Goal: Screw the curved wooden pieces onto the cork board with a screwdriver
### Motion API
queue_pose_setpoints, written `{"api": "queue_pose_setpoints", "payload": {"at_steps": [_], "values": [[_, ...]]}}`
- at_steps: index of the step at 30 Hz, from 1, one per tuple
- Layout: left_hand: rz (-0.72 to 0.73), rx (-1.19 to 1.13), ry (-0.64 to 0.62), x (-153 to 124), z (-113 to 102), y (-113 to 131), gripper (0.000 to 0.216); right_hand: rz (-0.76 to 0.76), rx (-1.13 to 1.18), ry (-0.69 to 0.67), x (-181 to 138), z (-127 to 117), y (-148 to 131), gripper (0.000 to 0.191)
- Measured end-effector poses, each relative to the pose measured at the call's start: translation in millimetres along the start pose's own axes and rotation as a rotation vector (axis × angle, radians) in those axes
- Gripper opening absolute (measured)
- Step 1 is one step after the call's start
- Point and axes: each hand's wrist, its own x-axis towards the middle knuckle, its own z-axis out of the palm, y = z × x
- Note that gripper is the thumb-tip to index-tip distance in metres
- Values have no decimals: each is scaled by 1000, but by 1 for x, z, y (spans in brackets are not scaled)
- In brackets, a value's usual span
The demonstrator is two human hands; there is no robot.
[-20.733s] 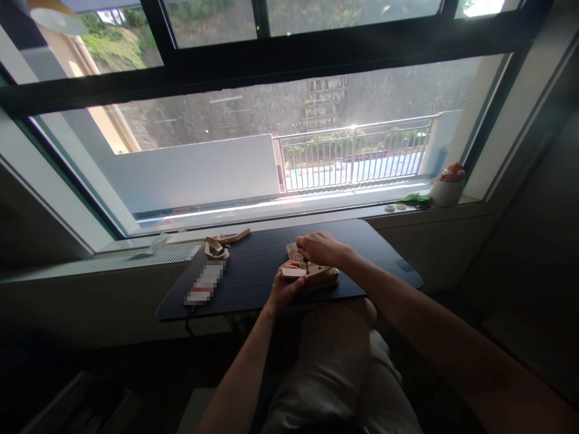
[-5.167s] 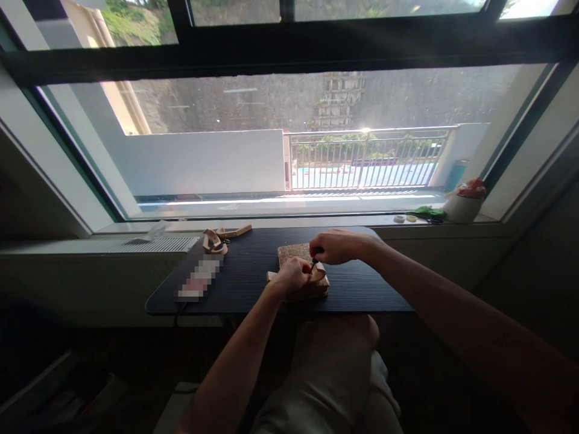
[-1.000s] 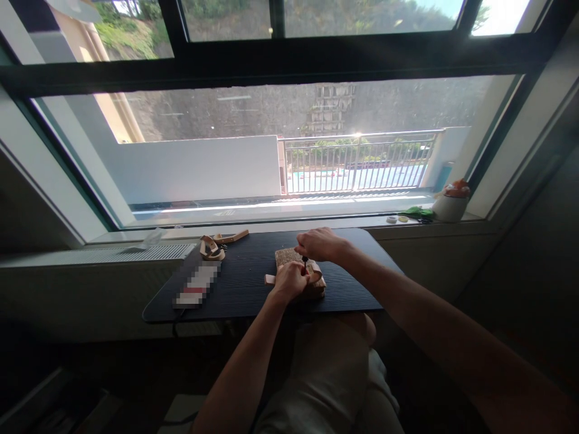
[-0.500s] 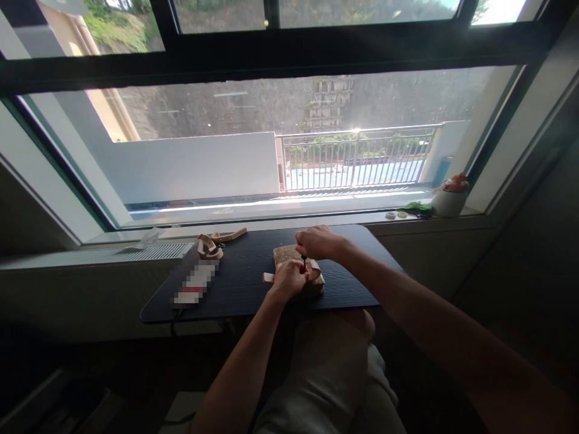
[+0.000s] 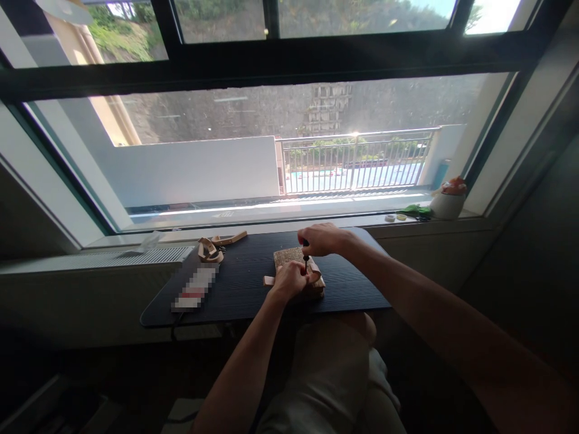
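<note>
My right hand [image 5: 323, 239] is closed round the dark handle of a thin-shafted tool, an awl or small screwdriver [image 5: 306, 259]. The tool stands nearly upright, its tip down by the fingers of my left hand [image 5: 291, 277]. Those left fingers pinch a light tan strap [image 5: 313, 278], which curls up on the right; a pale flat end [image 5: 268, 281] sticks out to the left of the hand. Beneath both lies a speckled tan block [image 5: 286, 255], cork-like in look, on the dark table [image 5: 253, 301]. The tool's exact contact point is hidden by my left fingers.
More tan straps [image 5: 210, 250] lie at the table's back left. In front of them is a blurred-out pale item [image 5: 194, 290] with a cord at its near end. A window sill beyond holds a white pot [image 5: 447, 205] and small rolls [image 5: 389, 217].
My right hand has risen slightly and more of the tool's dark handle shows beneath it. My left hand keeps its place on the strap. The view has tilted a little.
</note>
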Motion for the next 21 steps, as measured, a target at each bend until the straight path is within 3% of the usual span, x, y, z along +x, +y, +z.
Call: {"api": "queue_pose_setpoints", "payload": {"at_steps": [8,15,21], "values": [[-4,6,0,3,6,-4,19,-21,5,-9,0,5,2,27],[12,1,18,6,9,-7,16,39,-18,-5,0,4,-3,37],[-9,-15,28,7,9,-7,16,-36,7,-13,-1,3,-7,27]]}}
